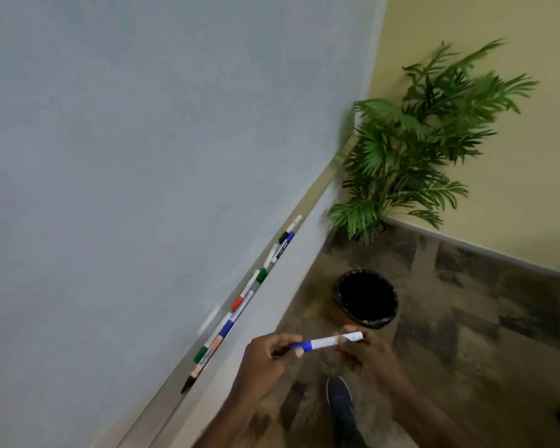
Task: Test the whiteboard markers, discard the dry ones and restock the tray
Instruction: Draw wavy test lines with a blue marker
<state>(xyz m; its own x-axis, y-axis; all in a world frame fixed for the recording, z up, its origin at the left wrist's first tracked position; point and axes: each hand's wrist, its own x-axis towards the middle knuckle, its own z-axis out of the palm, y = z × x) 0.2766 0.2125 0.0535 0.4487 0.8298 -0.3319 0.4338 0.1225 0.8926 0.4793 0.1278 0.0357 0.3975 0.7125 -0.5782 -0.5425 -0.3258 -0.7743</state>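
Head view: I can't read the blurred print on the marker [324,342]; left hand [262,357] grips its blue-capped end, right hand [369,355] pinches the white end.

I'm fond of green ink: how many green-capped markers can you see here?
2, both in the whiteboard tray: one green-capped marker mid-row, another near its closer end. More may be hidden.

Leafy plant [411,147], yellow wall [530,189], patterned carpet [482,350]
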